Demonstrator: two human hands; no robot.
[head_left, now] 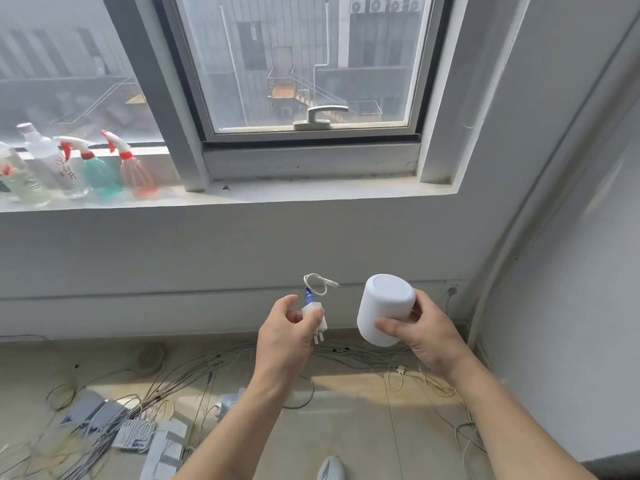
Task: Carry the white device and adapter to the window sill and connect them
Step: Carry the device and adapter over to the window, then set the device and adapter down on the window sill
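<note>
Left hand (287, 332) grips a white pronged adapter (314, 315) with looped cable; right hand (424, 332) clasps the smooth white cylindrical device (384, 308).

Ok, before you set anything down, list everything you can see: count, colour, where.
white device: one, white cylinder, tilted, in the right hand
adapter: one, white, prongs pointing down, in the left hand, with a short white cable looped above it
window sill: one, pale grey, ahead and above the hands
bottles: at least four, clear, teal and pink, several with red and white spray tops, at the sill's left end
window handle: one, grey, on the lower frame
wires: many, tangled on the floor
flat boxes: several, grey and white, floor at lower left
left hand: one, holding the adapter
right hand: one, holding the device
</note>
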